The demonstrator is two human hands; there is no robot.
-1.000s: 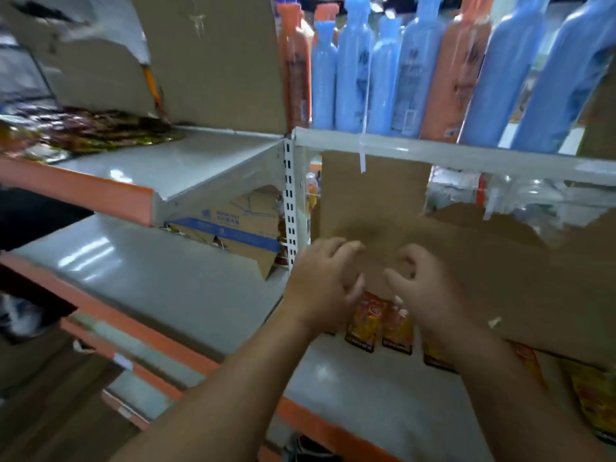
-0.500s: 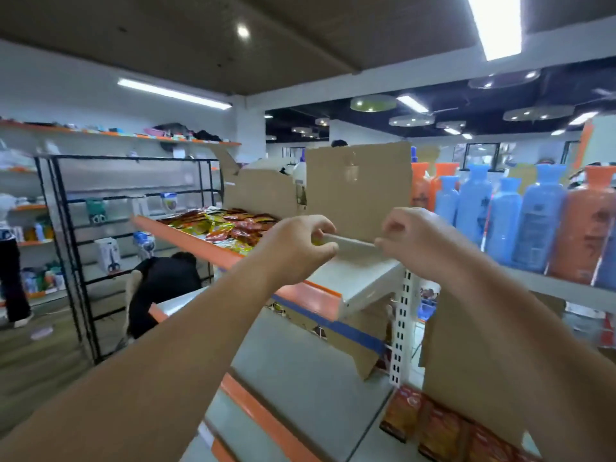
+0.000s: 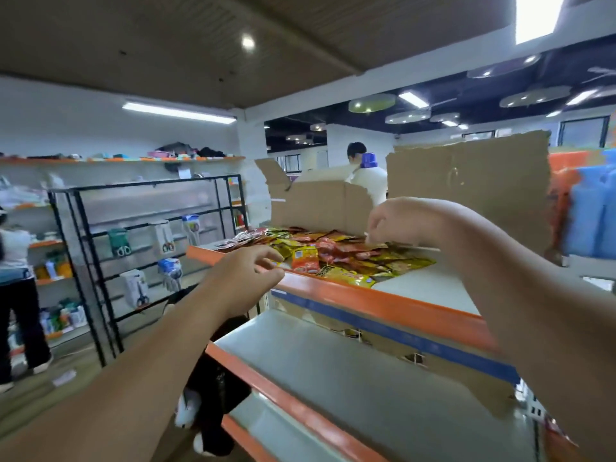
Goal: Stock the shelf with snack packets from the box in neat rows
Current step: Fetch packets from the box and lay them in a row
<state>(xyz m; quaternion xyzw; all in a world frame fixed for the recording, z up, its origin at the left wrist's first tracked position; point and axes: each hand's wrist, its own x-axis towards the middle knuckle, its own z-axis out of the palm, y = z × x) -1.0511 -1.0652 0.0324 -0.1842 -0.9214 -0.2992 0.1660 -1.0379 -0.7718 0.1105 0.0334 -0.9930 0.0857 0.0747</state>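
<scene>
Head camera puts us right at the upper shelf, and what a heap we have: red, orange and yellow snack packets lie loose in a pile on its white deck, no rows among them, some reaching the orange front lip. Just behind the pile stands the open cardboard box, flaps up. Our left grip hovers at the orange lip, fingers spread and loosely bent, tips just short of the nearest packets, holding nothing. Our right grip hangs over the far side of the pile, close to the box wall, fingers curled downward with the tips close to the thumb; we cannot tell whether they pinch a packet. To the right of the box a tall cardboard sheet stands upright, and past it blue bottles line up, blurred. Below us sits the lower shelf, white deck and orange edge. Off to the left a black wire rack carries hanging scissors packs. One person shows beyond the box, another at the left edge.
</scene>
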